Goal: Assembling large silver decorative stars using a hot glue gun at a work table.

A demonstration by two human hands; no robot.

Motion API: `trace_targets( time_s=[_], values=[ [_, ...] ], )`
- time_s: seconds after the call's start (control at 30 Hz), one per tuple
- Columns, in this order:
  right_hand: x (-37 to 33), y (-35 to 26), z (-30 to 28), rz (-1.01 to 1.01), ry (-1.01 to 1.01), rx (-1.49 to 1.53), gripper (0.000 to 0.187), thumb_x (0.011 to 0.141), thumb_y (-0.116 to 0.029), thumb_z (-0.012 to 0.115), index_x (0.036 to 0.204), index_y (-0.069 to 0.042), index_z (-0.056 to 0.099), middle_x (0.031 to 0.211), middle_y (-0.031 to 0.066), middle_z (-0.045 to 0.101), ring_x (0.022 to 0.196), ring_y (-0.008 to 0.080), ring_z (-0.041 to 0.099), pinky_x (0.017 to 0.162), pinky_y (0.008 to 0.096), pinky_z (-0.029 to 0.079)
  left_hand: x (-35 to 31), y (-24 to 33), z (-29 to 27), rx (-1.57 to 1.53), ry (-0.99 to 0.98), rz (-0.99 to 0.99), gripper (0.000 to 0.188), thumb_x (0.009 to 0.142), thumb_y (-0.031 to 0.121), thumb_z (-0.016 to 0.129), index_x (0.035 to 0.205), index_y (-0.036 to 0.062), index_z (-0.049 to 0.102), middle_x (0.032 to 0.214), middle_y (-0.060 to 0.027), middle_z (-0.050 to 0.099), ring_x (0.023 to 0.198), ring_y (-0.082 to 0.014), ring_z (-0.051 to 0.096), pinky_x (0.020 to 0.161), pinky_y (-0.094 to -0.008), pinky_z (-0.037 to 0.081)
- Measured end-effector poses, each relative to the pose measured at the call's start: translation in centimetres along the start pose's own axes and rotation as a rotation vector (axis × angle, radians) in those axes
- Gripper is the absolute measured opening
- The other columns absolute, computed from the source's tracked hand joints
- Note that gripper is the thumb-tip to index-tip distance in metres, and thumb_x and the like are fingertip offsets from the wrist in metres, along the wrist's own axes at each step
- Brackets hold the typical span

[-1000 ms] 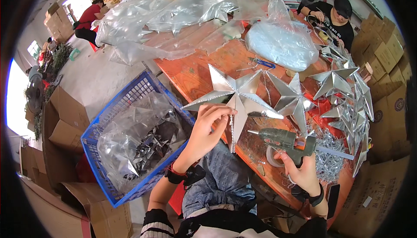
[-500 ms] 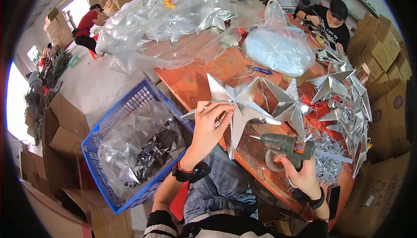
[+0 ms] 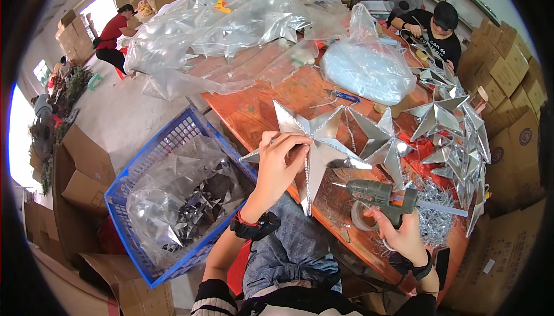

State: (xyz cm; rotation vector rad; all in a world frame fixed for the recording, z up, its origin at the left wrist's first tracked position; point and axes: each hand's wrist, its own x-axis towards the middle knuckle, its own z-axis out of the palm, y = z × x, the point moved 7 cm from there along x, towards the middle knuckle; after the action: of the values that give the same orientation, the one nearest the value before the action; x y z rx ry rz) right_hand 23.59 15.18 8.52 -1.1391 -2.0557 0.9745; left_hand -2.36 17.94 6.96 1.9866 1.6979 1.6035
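Observation:
My left hand [image 3: 281, 157] is closed on a large silver star [image 3: 323, 150] with beaded trim along its ridges, fingers pressed near its centre. In my right hand [image 3: 402, 234] is a dark green glue gun [image 3: 375, 193], its nozzle pointing left toward the star's lower points. A clear glue stick [image 3: 443, 208] sticks out of the gun's back end. Just beyond the held star, a second silver star [image 3: 384, 143] lies on the table beside it. Under and beside the gun are a roll of tape [image 3: 362, 217] and a heap of silver tinsel [image 3: 437, 200].
More silver stars [image 3: 461, 143] are piled at the right. A blue crate [image 3: 124, 186] with bagged stars stands left of the wooden table [image 3: 242, 108]. Farther back lie blue-handled pliers [image 3: 345, 96], a plastic bag [image 3: 369, 68] and plastic-wrapped stars [image 3: 231, 24]. A co-worker [image 3: 435, 33] sits at the far right.
The held star has tilted slightly, its lowest point dropping a little. Both hands keep their grips, and the glue gun has hardly moved. The view has shifted slightly.

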Motion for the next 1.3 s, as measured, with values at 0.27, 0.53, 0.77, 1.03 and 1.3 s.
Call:
trace_targets(
  time_s=[0.27,0.53,0.77,1.03,1.3],
  values=[
    [1.0,-0.5,-0.3,0.148,-0.002,-0.023,0.016,0.084,-0.01,0.067,0.097,0.0,0.066,0.087,0.0119,0.071,0.08,0.021,0.07,0.07,0.0306,0.052,0.2,-0.1,0.2,0.013,-0.005,0.015,0.013,0.081,0.013,0.068,0.094,0.0134,0.071,0.098,0.0019,0.069,0.092,-0.0173,0.05,0.086,-0.0306,0.034],
    [2.0,-1.3,0.4,0.166,-0.025,0.037,0.015,0.085,-0.011,0.066,0.096,-0.002,0.068,0.088,0.0107,0.071,0.081,0.0207,0.069,0.072,0.0307,0.051,0.1,-0.3,0.7,0.06,-0.016,0.043,0.013,0.082,0.016,0.068,0.094,0.0147,0.071,0.101,0.0052,0.069,0.095,-0.0168,0.049,0.09,-0.0328,0.031],
    [2.5,-1.6,0.7,0.138,-0.044,0.033,0.012,0.085,-0.01,0.066,0.094,-0.001,0.066,0.087,0.0094,0.071,0.08,0.0203,0.068,0.072,0.0308,0.051,0.0,-0.4,0.4,0.052,-0.006,0.046,0.014,0.081,0.014,0.068,0.094,0.014,0.071,0.101,0.0044,0.069,0.097,-0.0175,0.05,0.091,-0.032,0.033],
    [4.5,-2.4,1.5,-0.043,-0.096,-0.058,0.009,0.088,-0.006,0.061,0.091,0.002,0.062,0.068,0.0037,0.064,0.049,0.0068,0.051,0.045,0.0238,0.04,-0.7,1.7,-4.1,-0.1,0.116,0.016,0.017,0.077,0.003,0.07,0.094,0.0072,0.071,0.101,-0.0043,0.068,0.098,-0.0207,0.055,0.086,-0.0317,0.042],
    [5.1,-2.0,2.1,0.017,-0.141,-0.147,0.01,0.086,-0.011,0.063,0.082,-0.001,0.064,0.07,0.0084,0.064,0.064,0.0209,0.06,0.06,0.0324,0.047,-3.7,0.1,-5.2,-0.435,0.171,-0.172,0.019,0.082,-0.005,0.064,0.101,0.0003,0.067,0.109,-0.011,0.064,0.098,-0.0177,0.062,0.082,-0.028,0.049]
  ],
)
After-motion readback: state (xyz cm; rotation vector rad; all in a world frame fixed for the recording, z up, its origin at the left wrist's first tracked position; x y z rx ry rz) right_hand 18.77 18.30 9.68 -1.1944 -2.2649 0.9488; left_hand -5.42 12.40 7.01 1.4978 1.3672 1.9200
